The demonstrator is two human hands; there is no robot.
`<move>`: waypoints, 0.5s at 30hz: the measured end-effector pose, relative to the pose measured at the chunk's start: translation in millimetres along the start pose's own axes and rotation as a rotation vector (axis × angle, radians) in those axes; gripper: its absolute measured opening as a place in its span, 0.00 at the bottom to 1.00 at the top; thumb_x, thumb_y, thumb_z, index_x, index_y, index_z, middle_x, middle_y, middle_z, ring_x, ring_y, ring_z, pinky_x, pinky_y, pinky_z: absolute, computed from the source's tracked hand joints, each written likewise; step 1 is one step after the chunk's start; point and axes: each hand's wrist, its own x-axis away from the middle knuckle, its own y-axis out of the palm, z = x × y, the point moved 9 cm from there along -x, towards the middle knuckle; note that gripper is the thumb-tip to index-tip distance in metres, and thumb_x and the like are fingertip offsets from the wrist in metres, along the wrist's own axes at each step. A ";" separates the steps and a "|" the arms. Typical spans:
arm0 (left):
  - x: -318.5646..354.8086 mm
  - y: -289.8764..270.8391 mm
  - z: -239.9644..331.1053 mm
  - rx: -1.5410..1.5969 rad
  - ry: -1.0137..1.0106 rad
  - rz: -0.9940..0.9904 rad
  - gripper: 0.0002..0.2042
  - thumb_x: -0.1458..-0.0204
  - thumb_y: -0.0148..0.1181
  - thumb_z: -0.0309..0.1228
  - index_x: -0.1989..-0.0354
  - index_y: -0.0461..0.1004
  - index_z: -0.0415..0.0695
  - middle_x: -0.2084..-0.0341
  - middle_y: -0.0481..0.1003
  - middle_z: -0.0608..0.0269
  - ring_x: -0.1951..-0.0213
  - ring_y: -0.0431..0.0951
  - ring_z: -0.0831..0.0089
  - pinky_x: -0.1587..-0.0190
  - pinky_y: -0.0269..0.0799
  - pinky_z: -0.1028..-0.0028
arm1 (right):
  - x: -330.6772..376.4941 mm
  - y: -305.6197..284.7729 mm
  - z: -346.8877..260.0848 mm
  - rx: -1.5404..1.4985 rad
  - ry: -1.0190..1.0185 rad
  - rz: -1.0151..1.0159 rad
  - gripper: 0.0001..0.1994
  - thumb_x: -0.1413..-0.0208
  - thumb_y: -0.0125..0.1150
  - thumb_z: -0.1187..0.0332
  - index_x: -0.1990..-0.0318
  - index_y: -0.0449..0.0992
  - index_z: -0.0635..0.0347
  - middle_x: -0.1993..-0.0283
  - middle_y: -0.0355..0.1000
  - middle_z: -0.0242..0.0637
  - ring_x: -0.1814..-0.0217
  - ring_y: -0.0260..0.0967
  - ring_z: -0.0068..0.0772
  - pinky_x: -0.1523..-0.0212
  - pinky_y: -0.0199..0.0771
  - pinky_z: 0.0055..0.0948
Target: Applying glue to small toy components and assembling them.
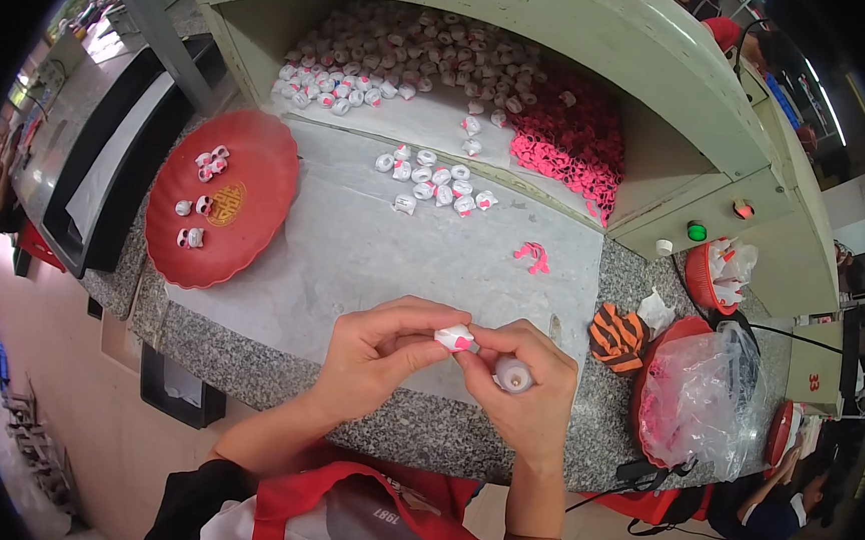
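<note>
Both hands meet low in the middle of the picture, over the front edge of the speckled stone counter [246,357]. The left hand [372,351] pinches a small white toy piece with pink spots [457,339] between its thumb and fingers. The right hand [524,392] touches the same piece with its fingertips, and its other fingers curl around a small glue bottle [512,375] with its round end facing up. So both hands are closed on something.

At about 10 o'clock from the hands sits a red scalloped plate [245,227] with a few finished white and pink pieces on it. At 12 o'clock, a little way off, a small bunch of white pieces [434,180] lies on the grey mat [353,254]. Farther back at 12 o'clock, a big heap of white pieces [397,62] fills the open green box. A pile of pink parts [572,139] lies at 1 o'clock, and a few loose pink parts [532,257] sit closer in.

At 3 o'clock, just beside the right hand, is an orange and black striped thing [616,338]. Past it stands a red bowl [642,425] holding a clear plastic bag [700,389].
</note>
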 end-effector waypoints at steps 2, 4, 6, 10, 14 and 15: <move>-0.1 -1.7 -3.1 -0.001 -0.018 0.009 0.13 0.53 0.51 0.15 0.58 0.69 0.34 0.59 0.70 0.50 0.57 0.71 0.68 0.54 0.67 0.72 | -0.6 2.2 2.0 -0.015 0.003 -0.015 0.11 0.65 0.63 0.79 0.69 0.75 0.61 0.78 0.68 0.33 0.78 0.67 0.22 0.78 0.66 0.19; 0.6 -2.7 -5.1 0.001 -0.037 0.016 0.12 0.53 0.51 0.15 0.58 0.69 0.33 0.59 0.70 0.50 0.57 0.71 0.68 0.54 0.67 0.72 | 0.5 3.2 4.9 -0.055 0.022 0.011 0.11 0.65 0.61 0.82 0.70 0.76 0.62 0.78 0.66 0.28 0.78 0.60 0.14 0.77 0.58 0.14; 1.2 -3.8 -6.8 0.010 -0.065 0.040 0.12 0.53 0.51 0.16 0.58 0.69 0.33 0.59 0.70 0.51 0.57 0.71 0.69 0.54 0.67 0.73 | 2.7 5.9 9.0 -0.082 0.050 0.022 0.10 0.65 0.61 0.82 0.70 0.75 0.62 0.78 0.66 0.28 0.77 0.60 0.14 0.77 0.58 0.14; 0.9 -2.5 -4.1 0.028 -0.053 0.070 0.12 0.53 0.50 0.16 0.58 0.68 0.33 0.59 0.70 0.52 0.58 0.71 0.70 0.54 0.67 0.74 | 3.6 8.8 14.7 -0.128 0.071 0.035 0.10 0.64 0.59 0.82 0.69 0.74 0.63 0.77 0.65 0.27 0.76 0.59 0.13 0.77 0.57 0.13; 2.5 -11.0 -15.4 0.111 -0.158 0.109 0.12 0.51 0.51 0.20 0.57 0.68 0.34 0.61 0.71 0.53 0.59 0.73 0.70 0.57 0.70 0.75 | 3.7 10.4 18.2 -0.138 0.075 0.023 0.09 0.63 0.58 0.83 0.70 0.74 0.64 0.74 0.66 0.29 0.76 0.60 0.14 0.76 0.59 0.14; 4.1 -13.2 -24.7 0.201 -0.252 0.130 0.12 0.51 0.52 0.22 0.57 0.68 0.34 0.62 0.72 0.53 0.60 0.73 0.71 0.58 0.71 0.75 | 3.6 8.2 16.2 -0.101 0.038 0.030 0.10 0.63 0.59 0.83 0.69 0.73 0.64 0.71 0.67 0.31 0.74 0.62 0.15 0.75 0.61 0.14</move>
